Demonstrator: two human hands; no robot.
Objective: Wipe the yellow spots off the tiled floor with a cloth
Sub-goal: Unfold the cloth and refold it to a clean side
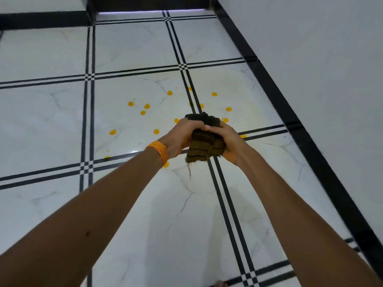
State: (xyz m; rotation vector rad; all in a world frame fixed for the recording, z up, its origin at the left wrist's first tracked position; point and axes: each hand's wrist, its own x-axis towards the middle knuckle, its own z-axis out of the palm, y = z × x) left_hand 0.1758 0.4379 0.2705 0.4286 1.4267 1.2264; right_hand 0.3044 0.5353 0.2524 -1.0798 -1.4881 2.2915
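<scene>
White marble-look tiles with thin black double lines make up the tiled floor [51,112] below me, and it runs from the far left edge across to the wall. Going from the left, the first yellow spots [113,132] lie on the tile ahead of my left arm, loose and scattered, some just past my knuckles and a few on the next tile over to the right. One spot sits right beside my left wrist, partly hidden by the orange thread band [159,152] wound around it.

My left hand [182,134] is curled tight around the upper left side of the cloth [204,147], fingers wrapped over the top. The cloth is dark olive-brown, bunched and folded into a thick wad, held up above the floor and not touching it; a few loose threads hang from its lower edge. My right hand [227,139] is clamped on the cloth's right side, thumb meeting the left hand's fingers near the top of the wad. Both arms reach straight out.

Further right, a black skirting strip [290,112] borders the floor, and the plain pale wall [331,59] rises beyond it.
</scene>
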